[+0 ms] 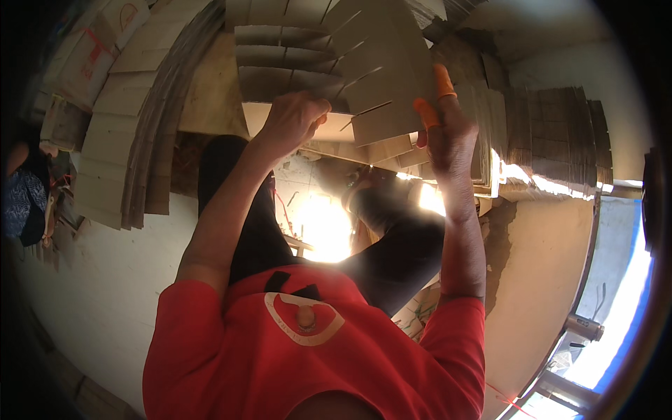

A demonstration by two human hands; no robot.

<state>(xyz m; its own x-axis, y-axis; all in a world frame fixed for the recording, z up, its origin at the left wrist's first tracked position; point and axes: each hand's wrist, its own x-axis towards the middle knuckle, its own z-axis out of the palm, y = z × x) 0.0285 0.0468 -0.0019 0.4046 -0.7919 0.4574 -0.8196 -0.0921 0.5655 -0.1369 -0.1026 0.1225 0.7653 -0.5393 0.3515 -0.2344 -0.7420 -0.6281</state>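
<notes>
From where I stand, the slotted cardboard sheet [395, 66] slants up and away from the person, its row of cuts facing the cardboard strips [283, 78] just to its left. The right hand [451, 136] has its fingers closed on the sheet's right edge, orange covers [428, 113] over two of the tips. The left hand [290, 124] is curled almost into a fist beside the sheet's lower left, close against the nearest strip; whether those fingers pinch anything, I can't tell.

To do this well, I'd keep the sheet square to the strips, start each cut straight on its strip, and press evenly along the edge; a twist could tear or crease the board. The left fingers would serve best steadying the strips near the cuts.

The far end of the sheet runs out of view, and how deep the strips sit in the cuts is hard to make out. Glare [323, 224] below the sheet washes out the floor, and what bears the strips is hidden.
</notes>
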